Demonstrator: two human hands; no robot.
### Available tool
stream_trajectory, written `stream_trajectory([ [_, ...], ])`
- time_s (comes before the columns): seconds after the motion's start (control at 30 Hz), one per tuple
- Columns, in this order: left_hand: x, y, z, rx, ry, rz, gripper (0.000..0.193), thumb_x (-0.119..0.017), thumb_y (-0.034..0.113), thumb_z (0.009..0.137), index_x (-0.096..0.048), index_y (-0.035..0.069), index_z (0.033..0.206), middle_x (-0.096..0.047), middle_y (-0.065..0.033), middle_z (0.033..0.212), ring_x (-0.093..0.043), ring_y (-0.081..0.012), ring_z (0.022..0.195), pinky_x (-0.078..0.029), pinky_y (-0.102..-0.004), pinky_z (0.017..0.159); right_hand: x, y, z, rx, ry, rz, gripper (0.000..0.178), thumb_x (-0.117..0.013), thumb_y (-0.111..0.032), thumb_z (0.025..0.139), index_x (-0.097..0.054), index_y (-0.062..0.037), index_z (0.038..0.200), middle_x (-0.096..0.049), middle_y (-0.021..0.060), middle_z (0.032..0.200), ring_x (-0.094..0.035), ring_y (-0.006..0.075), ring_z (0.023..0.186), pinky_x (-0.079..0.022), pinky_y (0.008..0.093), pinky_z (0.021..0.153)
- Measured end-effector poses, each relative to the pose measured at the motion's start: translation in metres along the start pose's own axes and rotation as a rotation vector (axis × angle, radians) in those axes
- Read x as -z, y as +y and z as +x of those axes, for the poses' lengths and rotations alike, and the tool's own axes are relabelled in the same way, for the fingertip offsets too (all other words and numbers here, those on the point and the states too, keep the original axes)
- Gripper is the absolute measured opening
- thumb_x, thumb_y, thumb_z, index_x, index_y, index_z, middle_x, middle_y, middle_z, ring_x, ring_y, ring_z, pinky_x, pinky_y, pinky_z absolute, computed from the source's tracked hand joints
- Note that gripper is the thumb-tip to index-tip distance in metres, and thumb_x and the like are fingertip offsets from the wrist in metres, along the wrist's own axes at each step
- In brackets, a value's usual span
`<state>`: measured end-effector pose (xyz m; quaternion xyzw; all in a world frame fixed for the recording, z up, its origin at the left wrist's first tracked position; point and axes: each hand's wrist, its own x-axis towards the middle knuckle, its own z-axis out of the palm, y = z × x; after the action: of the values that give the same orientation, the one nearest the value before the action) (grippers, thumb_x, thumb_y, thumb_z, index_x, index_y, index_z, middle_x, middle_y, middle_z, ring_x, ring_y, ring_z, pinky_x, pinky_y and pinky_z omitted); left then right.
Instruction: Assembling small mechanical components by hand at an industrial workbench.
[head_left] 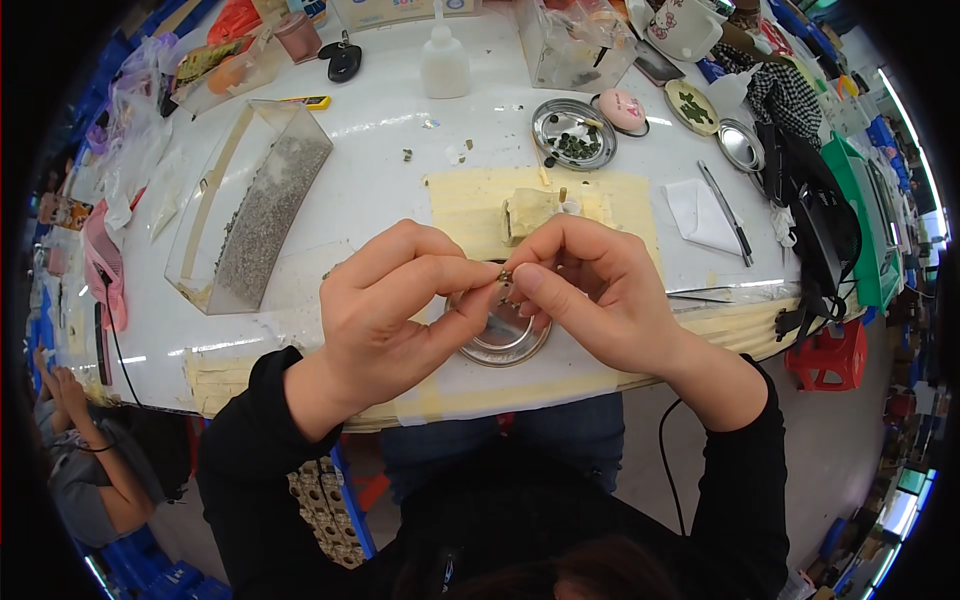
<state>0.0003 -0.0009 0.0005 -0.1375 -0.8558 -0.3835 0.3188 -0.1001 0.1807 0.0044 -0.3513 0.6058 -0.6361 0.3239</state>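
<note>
My left hand (395, 305) and my right hand (600, 295) meet at the fingertips over the table's near edge. Pinched between them is a small dark greenish piece (505, 275), too small to name more exactly. Both thumbs press against the forefingers, and the other right fingers curl in, partly hidden. Directly beneath is a round metal dish (503, 352), its far part covered by my hands. Just beyond my fingers stands a small tape-wrapped block (530, 212) on a patch of yellowish tape (455, 200).
A metal dish (540, 125) with dark green bits lies beyond, beside a round tin (690, 108). To the left is a clear box (190, 245) of grey granules. A white pump bottle (444, 65) stands at the back; a pen (725, 210) and tweezers (700, 295) lie right.
</note>
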Motion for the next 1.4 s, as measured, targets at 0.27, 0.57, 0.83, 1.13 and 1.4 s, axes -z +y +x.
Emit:
stream_trajectory([
  [0.27, -0.0003, -0.0015, 0.0014, 0.019, -0.012, -0.063, 0.02, -0.076, -0.004, 0.068, -0.072, 0.005, 0.086, -0.061, -0.0042, 0.077, -0.06, -0.0135, 0.066, -0.048, -0.0249, 0.055, 0.0014, 0.0003, 0.0014, -0.084, -0.062, 0.1, 0.015, -0.056, -0.013, 0.096, -0.06, 0.0013, 0.099, -0.064, 0.0032, 0.08, -0.058, 0.0044, 0.071, -0.05, 0.019, 0.063],
  [0.57, 0.0001, -0.0053, -0.0018, 0.001, -0.049, -0.1, 0.027, -0.075, -0.007, 0.068, -0.072, 0.003, 0.092, -0.062, -0.0061, 0.08, -0.059, -0.0142, 0.068, -0.045, -0.0238, 0.057, 0.0018, 0.0005, 0.0014, -0.103, -0.084, 0.128, 0.016, -0.056, -0.013, 0.097, -0.06, 0.0019, 0.099, -0.064, 0.0036, 0.082, -0.058, 0.0047, 0.071, -0.05, 0.0196, 0.062],
  [0.83, 0.0011, -0.0041, -0.0012, 0.007, -0.043, -0.077, 0.026, -0.075, -0.007, 0.069, -0.072, 0.003, 0.092, -0.062, -0.0062, 0.08, -0.059, -0.0138, 0.068, -0.045, -0.0237, 0.057, 0.0021, -0.0006, 0.0015, -0.103, -0.083, 0.119, 0.015, -0.055, -0.013, 0.097, -0.06, 0.0011, 0.099, -0.064, 0.0034, 0.082, -0.058, 0.0041, 0.071, -0.05, 0.019, 0.062],
  [1.13, 0.0013, -0.0027, -0.0012, 0.019, -0.033, -0.071, 0.024, -0.076, -0.006, 0.068, -0.071, 0.003, 0.09, -0.062, -0.0063, 0.079, -0.059, -0.0136, 0.068, -0.045, -0.0237, 0.058, 0.0031, -0.0011, 0.0006, -0.114, -0.098, 0.147, 0.015, -0.058, -0.014, 0.095, -0.059, -0.0001, 0.101, -0.063, 0.0022, 0.084, -0.058, 0.0038, 0.073, -0.049, 0.0192, 0.064],
  [1.4, 0.0023, -0.0028, -0.0011, -0.015, -0.038, -0.081, 0.024, -0.076, -0.006, 0.068, -0.071, 0.002, 0.09, -0.062, -0.0062, 0.079, -0.059, -0.0141, 0.068, -0.045, -0.024, 0.057, 0.0037, 0.0029, 0.0013, -0.088, -0.125, 0.203, 0.015, -0.062, -0.014, 0.094, -0.058, -0.0008, 0.099, -0.062, 0.0015, 0.087, -0.058, 0.0044, 0.076, -0.049, 0.0199, 0.067],
])
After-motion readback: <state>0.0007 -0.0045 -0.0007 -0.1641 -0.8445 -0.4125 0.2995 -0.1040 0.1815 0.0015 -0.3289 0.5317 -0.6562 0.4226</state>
